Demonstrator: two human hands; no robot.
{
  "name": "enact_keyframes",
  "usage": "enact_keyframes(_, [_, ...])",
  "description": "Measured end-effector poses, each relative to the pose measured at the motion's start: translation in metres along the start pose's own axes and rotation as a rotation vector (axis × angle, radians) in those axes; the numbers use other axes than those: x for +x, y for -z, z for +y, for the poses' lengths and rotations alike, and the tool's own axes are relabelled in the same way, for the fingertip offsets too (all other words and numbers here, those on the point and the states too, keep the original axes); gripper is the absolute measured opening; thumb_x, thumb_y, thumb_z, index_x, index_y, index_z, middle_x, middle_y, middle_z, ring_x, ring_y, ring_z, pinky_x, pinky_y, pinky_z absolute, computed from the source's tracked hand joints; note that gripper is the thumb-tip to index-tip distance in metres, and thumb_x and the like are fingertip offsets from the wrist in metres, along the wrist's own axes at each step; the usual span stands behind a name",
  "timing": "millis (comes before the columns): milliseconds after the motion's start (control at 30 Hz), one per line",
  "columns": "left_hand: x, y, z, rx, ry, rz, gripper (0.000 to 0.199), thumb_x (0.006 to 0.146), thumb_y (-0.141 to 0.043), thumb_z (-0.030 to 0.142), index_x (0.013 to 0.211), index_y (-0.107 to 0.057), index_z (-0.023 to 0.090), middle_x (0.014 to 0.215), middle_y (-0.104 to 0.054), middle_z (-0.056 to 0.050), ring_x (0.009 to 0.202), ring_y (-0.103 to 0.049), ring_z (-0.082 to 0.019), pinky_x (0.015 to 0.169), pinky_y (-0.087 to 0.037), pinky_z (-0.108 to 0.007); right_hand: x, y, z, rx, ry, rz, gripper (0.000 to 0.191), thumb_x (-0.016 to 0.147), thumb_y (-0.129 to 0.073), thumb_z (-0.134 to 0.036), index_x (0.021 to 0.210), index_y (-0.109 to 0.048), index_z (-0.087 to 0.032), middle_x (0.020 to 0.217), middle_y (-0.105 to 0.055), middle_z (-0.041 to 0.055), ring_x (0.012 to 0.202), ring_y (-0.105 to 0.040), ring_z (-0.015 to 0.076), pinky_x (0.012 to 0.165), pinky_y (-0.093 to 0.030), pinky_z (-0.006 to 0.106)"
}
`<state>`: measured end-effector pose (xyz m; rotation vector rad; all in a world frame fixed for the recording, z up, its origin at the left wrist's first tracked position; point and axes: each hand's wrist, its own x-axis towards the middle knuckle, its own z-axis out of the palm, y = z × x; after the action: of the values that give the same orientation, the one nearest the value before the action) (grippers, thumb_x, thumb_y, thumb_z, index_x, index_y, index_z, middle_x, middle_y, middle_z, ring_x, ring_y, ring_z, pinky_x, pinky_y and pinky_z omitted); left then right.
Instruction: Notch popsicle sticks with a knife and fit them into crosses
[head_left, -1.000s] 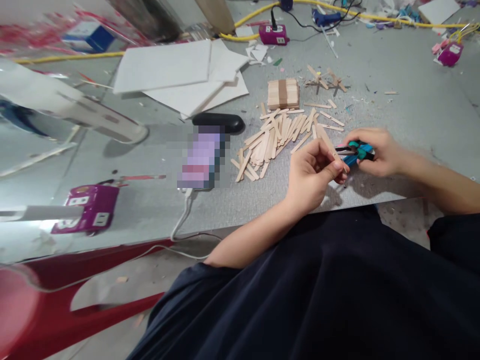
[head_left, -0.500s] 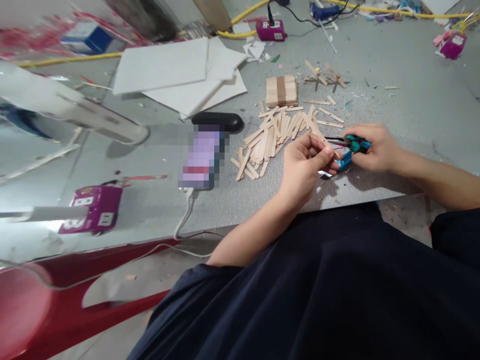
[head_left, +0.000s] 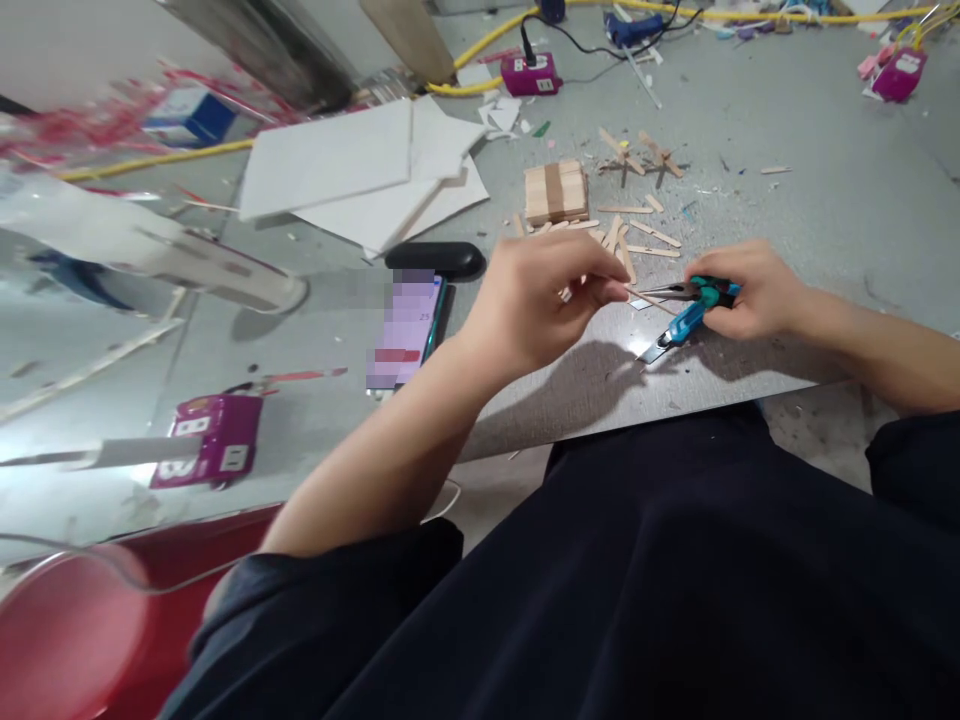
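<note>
My left hand [head_left: 551, 295] pinches one end of a thin wooden stick [head_left: 651, 300] above the table. Closed around the green and black handles of the pliers [head_left: 701, 291] is my right hand [head_left: 754, 290]. The pliers' jaws point left and meet the stick. Under them lies a blue utility knife [head_left: 681, 325] with its blade out. Loose wooden sticks [head_left: 615, 238] show behind my left hand, which hides most of their pile. A banded bundle of sticks [head_left: 556, 192] lies beyond.
A phone [head_left: 409, 330] and a black case [head_left: 435, 260] lie left of my left hand. White boards [head_left: 330, 160] are farther back. A purple power socket [head_left: 214, 435] and a red stool [head_left: 75, 630] are at the left.
My left hand has moved left and turned over, its elbow swung outward, and now covers much of the stick pile. The knife shows more fully. My right hand still holds the pliers.
</note>
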<state>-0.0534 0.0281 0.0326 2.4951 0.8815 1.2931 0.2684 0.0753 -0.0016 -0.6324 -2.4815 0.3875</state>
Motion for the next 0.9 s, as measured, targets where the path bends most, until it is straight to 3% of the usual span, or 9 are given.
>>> enact_keyframes(100, [-0.001,-0.005,-0.009,0.16,-0.349,0.092,0.008,0.107,-0.08,0.023,0.105,-0.083,0.03,0.078,-0.079,0.0,0.066,-0.068,-0.017,0.058,-0.047,-0.032,-0.001,0.001,-0.001,-0.102,0.082,0.073,0.023,0.079,-0.067,-0.023,0.102,-0.068,-0.029,0.081,-0.07,-0.0005,0.069,-0.057,0.0198,0.067,-0.045,0.037])
enact_keyframes(200, [-0.012,-0.016,-0.021,0.199,-0.48,0.22,0.013,0.104,-0.081,0.02,0.109,-0.083,0.032,0.075,-0.077,0.001,0.059,-0.062,-0.016,0.053,-0.044,-0.032,-0.003,0.005,-0.003,-0.245,0.176,0.173,0.028,0.083,-0.068,-0.022,0.11,-0.066,-0.029,0.092,-0.079,0.0038,0.077,-0.067,0.0249,0.071,-0.048,0.04])
enact_keyframes(333, [-0.032,-0.022,-0.039,0.119,-0.423,0.234,0.006,0.102,-0.087,0.036,0.108,-0.086,0.036,0.074,-0.076,0.001,0.057,-0.061,-0.016,0.054,-0.045,-0.033,-0.006,0.013,-0.007,-0.393,0.233,0.235,0.028,0.094,-0.066,-0.02,0.12,-0.066,-0.028,0.103,-0.083,0.0079,0.083,-0.072,0.0281,0.076,-0.053,0.043])
enact_keyframes(467, [-0.047,-0.016,-0.048,0.019,-0.286,0.172,0.02,0.094,-0.094,0.053,0.097,-0.087,0.034,0.07,-0.072,0.0,0.056,-0.061,-0.016,0.057,-0.05,-0.034,-0.007,0.016,-0.011,-0.535,0.188,0.233,0.027,0.104,-0.063,-0.028,0.13,-0.07,-0.029,0.107,-0.084,0.0098,0.092,-0.077,0.033,0.083,-0.056,0.049])
enact_keyframes(600, [-0.051,-0.011,-0.047,0.036,-0.21,0.054,0.032,0.094,-0.092,0.061,0.091,-0.086,0.031,0.073,-0.076,-0.002,0.057,-0.064,-0.017,0.055,-0.052,-0.034,-0.004,0.019,-0.018,-0.745,0.352,0.365,0.027,0.109,-0.059,-0.028,0.132,-0.072,-0.024,0.099,-0.085,0.0065,0.085,-0.079,0.0285,0.07,-0.053,0.045])
enact_keyframes(667, [-0.052,-0.012,-0.047,0.029,-0.217,-0.007,0.036,0.095,-0.09,0.065,0.091,-0.084,0.03,0.072,-0.075,-0.002,0.057,-0.065,-0.017,0.055,-0.051,-0.033,-0.005,0.021,-0.017,-0.782,0.404,0.358,0.026,0.114,-0.056,-0.028,0.132,-0.074,-0.023,0.1,-0.086,0.005,0.083,-0.08,0.0257,0.068,-0.053,0.043])
enact_keyframes(767, [-0.054,-0.017,-0.05,0.018,-0.144,-0.08,0.047,0.096,-0.086,0.075,0.088,-0.081,0.029,0.071,-0.072,-0.003,0.06,-0.067,-0.018,0.057,-0.053,-0.035,-0.011,0.024,-0.007,-0.678,0.294,0.251,0.038,0.124,-0.046,-0.037,0.137,-0.08,-0.028,0.111,-0.089,0.0027,0.092,-0.085,0.0262,0.08,-0.061,0.047])
enact_keyframes(900, [-0.058,-0.025,-0.055,-0.05,0.014,-0.071,0.056,0.086,-0.09,0.084,0.078,-0.078,0.03,0.067,-0.071,-0.002,0.058,-0.065,-0.02,0.058,-0.053,-0.04,-0.017,0.027,0.005,-0.427,0.085,0.13,0.053,0.12,-0.055,-0.077,0.131,-0.088,-0.037,0.115,-0.089,-0.0005,0.104,-0.089,0.0325,0.098,-0.065,0.061])
